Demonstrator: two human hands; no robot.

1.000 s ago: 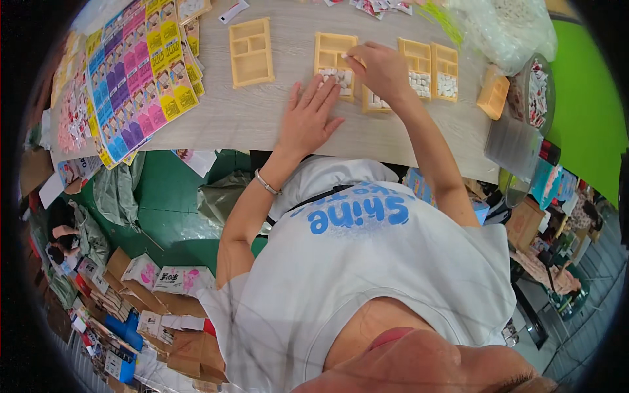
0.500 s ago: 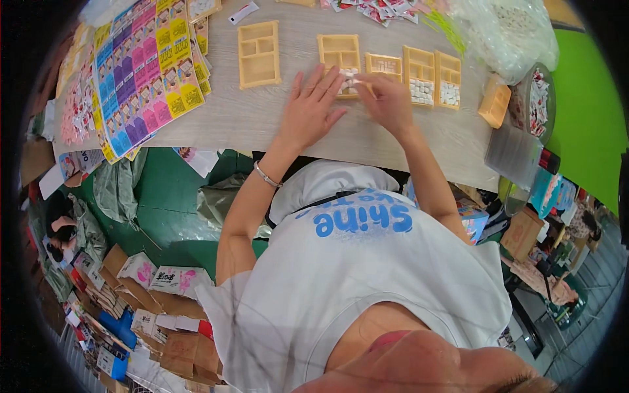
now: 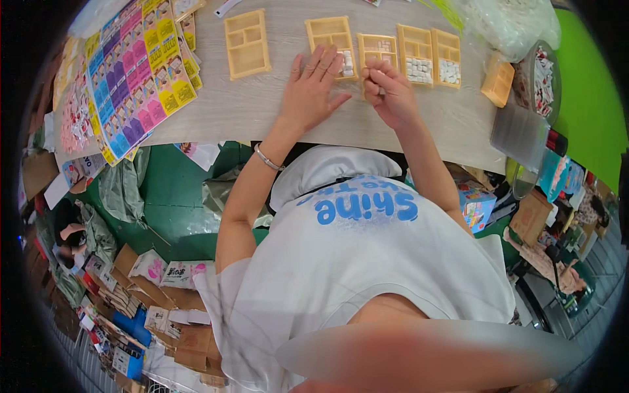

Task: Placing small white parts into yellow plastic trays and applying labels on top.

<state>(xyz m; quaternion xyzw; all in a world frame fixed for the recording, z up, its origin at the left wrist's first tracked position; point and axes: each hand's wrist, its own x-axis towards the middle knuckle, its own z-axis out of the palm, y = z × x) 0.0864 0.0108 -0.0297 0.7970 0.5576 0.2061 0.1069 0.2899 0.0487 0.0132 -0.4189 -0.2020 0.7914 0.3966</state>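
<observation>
My left hand (image 3: 309,90) lies palm down with its fingers stretched, the tips over the lower part of a pale yellow compartment tray (image 3: 327,27). Small white pieces (image 3: 347,63) show in that tray's lower compartment beside my fingers. Closer to me than the neighbouring shorter tray (image 3: 378,37), which holds pale pieces, my right hand (image 3: 395,98) is raised with its fingers curled together. Whatever those fingers hold is hidden. To the right stand two more trays, a wider one (image 3: 415,34) and a narrower one (image 3: 447,42), both with white pieces in their near compartments.
Another yellow tray (image 3: 247,46) lies apart on the left, beyond which colourful printed sheets (image 3: 141,72) are spread. At the right are an orange-yellow tray (image 3: 498,85), a round container of small red-and-white packets (image 3: 542,82), clear plastic boxes (image 3: 519,131) and a plastic bag (image 3: 511,26).
My right hand has drawn back from the tray toward me and slightly right, its fingers now curled. The left hand stays flat at the tray. The whole view has shifted a little.
</observation>
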